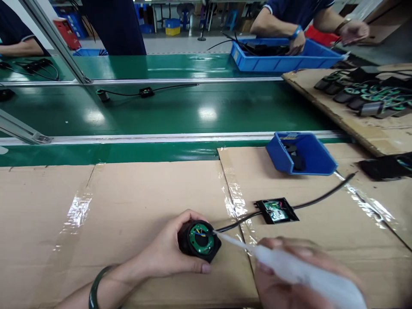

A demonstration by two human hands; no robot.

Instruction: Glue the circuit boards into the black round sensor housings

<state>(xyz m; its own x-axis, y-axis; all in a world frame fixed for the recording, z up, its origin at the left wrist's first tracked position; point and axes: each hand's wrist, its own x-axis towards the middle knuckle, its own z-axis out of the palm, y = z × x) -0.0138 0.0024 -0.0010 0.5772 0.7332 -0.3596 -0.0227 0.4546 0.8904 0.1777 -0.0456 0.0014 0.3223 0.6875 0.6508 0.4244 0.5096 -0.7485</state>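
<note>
My left hand is wrapped round a black housing, whose open face shows a round green circuit board with small coloured wires. In my right hand is a translucent white squeeze bottle with a long thin nozzle. The nozzle's tip is at the housing's right rim, beside the black cable; whether it touches cannot be made out. That cable runs to a flat black case with an exposed circuit board, lying on the cardboard. A further cable length leaves the case to the upper right.
A blue bin with black parts stands beyond the case. Many similar housings lie on a raised cardboard sheet at right. A green conveyor carries a cabled unit. Across it, a co-worker's hand reaches into a blue crate.
</note>
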